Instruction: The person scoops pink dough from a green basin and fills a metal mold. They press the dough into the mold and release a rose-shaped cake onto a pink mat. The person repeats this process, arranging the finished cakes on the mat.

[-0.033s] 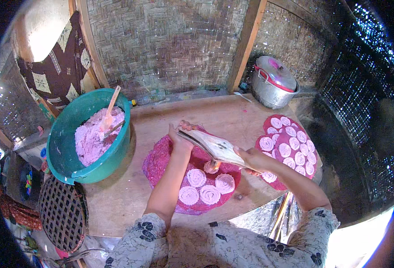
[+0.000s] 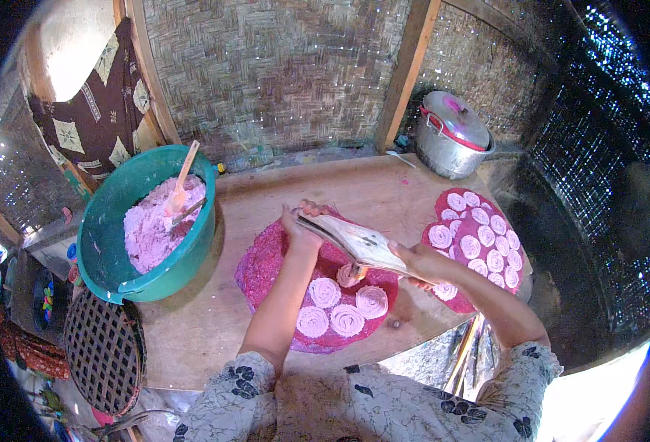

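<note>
Mid-step: squeezing pink dough coils onto the red mat (image 2: pixel 266 269) w/ a flat press tool (image 2: pixel 354 241). Left hand (image 2: pixel 301 223) clenched on tool's far end, right hand (image 2: pixel 421 261) clenched on near end, tool held tilted just above mat. New coil (image 2: pixel 348 275) forming directly under tool, betw. both hands. Four coils done near front edge. Next prob. needs shift to bare mat area. Full mat (image 2: pixel 479 243) at right on surface (image 2: pixel 200 324); dough bowl (image 2: pixel 145 221) left.

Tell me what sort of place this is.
Probably a simple rural kitchen or home food-making hut: woven bamboo walls, a lidded metal cooking pot, a green basin of pink dough, and pink coils laid on a red mat on a wooden table.
</note>
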{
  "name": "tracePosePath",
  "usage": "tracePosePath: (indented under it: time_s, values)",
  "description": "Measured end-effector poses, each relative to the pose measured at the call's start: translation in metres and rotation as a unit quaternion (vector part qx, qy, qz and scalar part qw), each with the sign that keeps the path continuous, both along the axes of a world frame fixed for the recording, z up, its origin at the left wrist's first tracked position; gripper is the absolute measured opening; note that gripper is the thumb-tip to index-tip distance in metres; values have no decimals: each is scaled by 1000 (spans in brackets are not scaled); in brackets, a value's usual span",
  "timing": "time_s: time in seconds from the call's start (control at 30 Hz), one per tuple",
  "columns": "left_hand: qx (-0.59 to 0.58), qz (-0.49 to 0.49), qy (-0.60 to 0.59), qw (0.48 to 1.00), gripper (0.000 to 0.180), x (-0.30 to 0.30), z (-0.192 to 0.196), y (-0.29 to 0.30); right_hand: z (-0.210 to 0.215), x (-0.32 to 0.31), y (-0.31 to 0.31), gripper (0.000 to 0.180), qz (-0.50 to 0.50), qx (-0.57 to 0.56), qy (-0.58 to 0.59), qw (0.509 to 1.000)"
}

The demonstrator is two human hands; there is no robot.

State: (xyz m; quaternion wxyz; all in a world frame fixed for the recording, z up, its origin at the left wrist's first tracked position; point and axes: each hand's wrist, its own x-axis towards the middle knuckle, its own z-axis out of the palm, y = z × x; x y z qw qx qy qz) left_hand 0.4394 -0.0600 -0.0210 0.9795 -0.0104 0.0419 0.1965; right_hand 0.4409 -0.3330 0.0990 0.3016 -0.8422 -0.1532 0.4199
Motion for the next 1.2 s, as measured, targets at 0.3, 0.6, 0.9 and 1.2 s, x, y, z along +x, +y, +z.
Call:
tracePosePath:
  time_s: [0.3,0.6,0.9,1.2]
  values:
    - [-32,-32,-65,997,60,36,0,16,-11,19,13,79,-25,7,-125,992]
    - [33,-28,-82,996,52,9,-18,42,-40,10,26,85,15,21,-122,992]
    - [84,-34,7,996,56,0,-21,15,-62,-4,7,80,-18,39,-33,999]
    - [771,-43,210,599,59,-56,-73,-4,-93,-15,-25,67,-157,188,204,948]
